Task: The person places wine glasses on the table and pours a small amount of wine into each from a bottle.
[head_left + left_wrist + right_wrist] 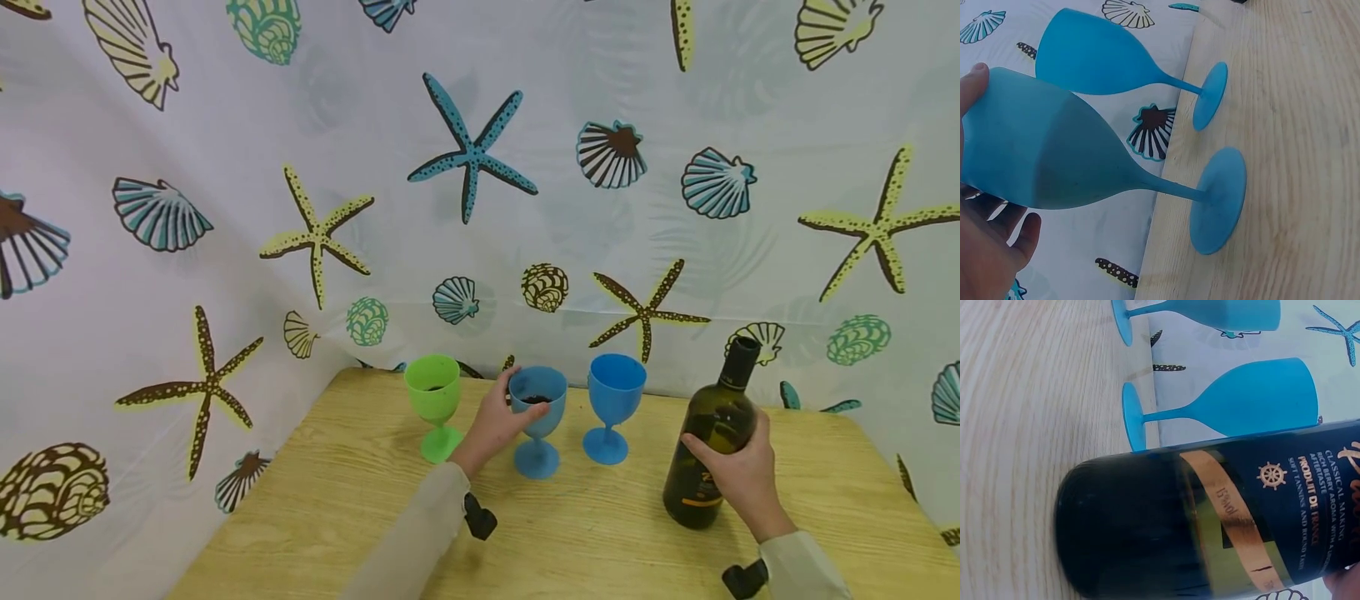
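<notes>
My left hand point(497, 423) grips the bowl of the middle goblet point(537, 458), a dusty-blue one with dark liquid inside, thumb in front and fingers behind. In the left wrist view this goblet point(1085, 150) stands upright with its round foot at the tabletop. My right hand point(742, 471) holds a dark green wine bottle point(693, 492) round its body, the neck pointing up and leaning slightly right. Its label and orange stripe show in the right wrist view, where the bottle point(1129, 531) overlaps the brighter blue goblet point(1266, 394). That goblet point(615, 396) stands between my hands.
A lime-green goblet point(433, 400) with some dark liquid stands left of the middle one, beside my left wrist. All three goblets are near the back edge of the wooden table point(585, 542). A white shell-and-starfish cloth point(525, 250) hangs behind and along the sides.
</notes>
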Motion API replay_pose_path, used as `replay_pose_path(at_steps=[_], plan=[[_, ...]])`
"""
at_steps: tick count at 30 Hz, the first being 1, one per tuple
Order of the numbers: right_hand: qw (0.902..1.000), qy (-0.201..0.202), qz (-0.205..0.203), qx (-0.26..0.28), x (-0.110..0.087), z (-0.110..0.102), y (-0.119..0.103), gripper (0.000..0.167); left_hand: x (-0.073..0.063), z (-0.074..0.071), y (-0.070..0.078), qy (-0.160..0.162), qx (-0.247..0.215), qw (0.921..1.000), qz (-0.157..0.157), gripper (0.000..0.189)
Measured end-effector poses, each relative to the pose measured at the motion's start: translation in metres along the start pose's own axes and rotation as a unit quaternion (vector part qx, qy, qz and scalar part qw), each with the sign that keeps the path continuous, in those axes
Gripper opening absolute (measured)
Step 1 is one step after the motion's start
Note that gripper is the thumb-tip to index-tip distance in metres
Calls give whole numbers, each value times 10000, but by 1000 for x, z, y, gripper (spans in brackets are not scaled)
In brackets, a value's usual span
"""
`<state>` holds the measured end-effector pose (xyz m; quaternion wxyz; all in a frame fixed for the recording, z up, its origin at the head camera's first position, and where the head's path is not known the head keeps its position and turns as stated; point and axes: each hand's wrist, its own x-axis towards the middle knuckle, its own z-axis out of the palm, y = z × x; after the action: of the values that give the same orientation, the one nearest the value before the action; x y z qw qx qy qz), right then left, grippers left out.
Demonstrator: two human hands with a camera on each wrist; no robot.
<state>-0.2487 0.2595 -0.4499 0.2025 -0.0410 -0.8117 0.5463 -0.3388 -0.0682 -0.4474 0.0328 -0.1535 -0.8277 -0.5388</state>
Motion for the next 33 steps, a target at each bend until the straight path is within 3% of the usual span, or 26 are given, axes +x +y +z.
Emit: replay_pose_path(at_steps=[5,21,29,33], plan=[[9999,-92,-133,-60,0,-2,2,92,3,-5,-5,138,-74,9997,-161,82],[9997,-213,-141,-46,-1,-4,6,89,8,-15,-16,411,-142,9990,-124,87],[9997,-188,-115,-56,-1,-6,5,87,10,-16,-16,363,139,9991,-139,92],[9998,-148,-92,-42,0,-6,2,86,11,-18,-13,427,403,9983,63,94]])
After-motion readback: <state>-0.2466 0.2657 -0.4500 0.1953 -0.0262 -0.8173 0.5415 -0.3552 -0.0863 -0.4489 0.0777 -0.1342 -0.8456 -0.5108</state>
